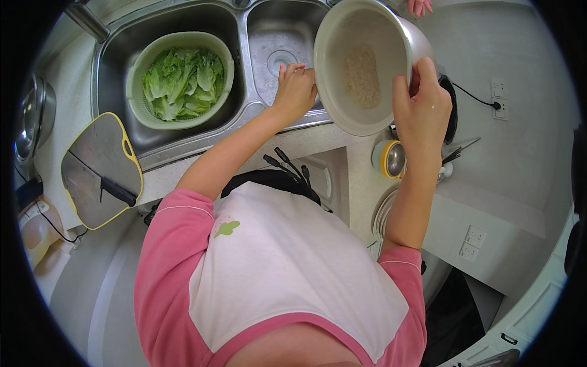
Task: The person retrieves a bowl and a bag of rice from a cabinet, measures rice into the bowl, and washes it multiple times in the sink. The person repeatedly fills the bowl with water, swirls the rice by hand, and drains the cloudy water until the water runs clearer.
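Note:
A pale, deep pot (332,103) is tilted beside the small sink basin, its mouth turned towards me. Wet-looking rice grains (363,75) lie inside it. My right hand (424,103) grips the right rim between thumb and fingers. At the left rim, my left hand (296,91) pinches the edge with thumb and forefinger, its other fingers spread over the basin. The pot's underside is hidden. In the large sink basin stands a green plastic basket (137,108) of lettuce leaves (183,85).
A double-bowl steel sink (243,91) spans the counter. A kitchen knife (117,190) lies on a yellow-edged cutting board (101,147) overhanging the front edge. Right are a yellow-rimmed cup (394,158) and stacked plates (383,213). Fingers (419,7) show at the top; whose, I cannot tell.

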A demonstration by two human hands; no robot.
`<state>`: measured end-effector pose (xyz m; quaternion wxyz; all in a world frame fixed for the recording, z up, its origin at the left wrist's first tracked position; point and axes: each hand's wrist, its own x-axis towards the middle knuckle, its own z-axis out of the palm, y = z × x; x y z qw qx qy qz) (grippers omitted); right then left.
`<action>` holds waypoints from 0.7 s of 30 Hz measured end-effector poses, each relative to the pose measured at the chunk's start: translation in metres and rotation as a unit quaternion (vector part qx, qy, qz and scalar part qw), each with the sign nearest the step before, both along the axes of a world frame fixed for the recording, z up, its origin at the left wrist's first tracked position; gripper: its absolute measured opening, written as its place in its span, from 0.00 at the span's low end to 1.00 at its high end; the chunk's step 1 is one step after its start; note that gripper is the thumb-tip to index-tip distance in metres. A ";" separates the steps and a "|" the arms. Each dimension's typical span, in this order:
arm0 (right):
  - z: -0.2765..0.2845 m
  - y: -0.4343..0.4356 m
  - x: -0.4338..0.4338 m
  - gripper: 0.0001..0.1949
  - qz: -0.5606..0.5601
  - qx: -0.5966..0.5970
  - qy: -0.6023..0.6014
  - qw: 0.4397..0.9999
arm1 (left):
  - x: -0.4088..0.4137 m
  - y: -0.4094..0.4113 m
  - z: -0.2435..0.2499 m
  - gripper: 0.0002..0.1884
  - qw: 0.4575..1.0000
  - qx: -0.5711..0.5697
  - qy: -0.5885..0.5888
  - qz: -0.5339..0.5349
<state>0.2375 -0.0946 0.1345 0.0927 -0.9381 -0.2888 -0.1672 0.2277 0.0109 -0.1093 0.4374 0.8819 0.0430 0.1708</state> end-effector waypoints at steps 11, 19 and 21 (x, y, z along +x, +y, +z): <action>0.001 0.002 -0.002 0.05 0.003 -0.004 0.001 1.000 | -0.002 -0.001 0.003 0.13 1.000 -0.004 0.003 0.003; 0.001 0.004 -0.002 0.06 0.018 -0.007 -0.005 1.000 | -0.001 0.001 0.002 0.11 1.000 -0.005 0.003 0.004; 0.001 0.004 -0.002 0.06 0.018 -0.007 -0.006 1.000 | -0.001 0.001 0.002 0.11 1.000 -0.006 0.007 0.003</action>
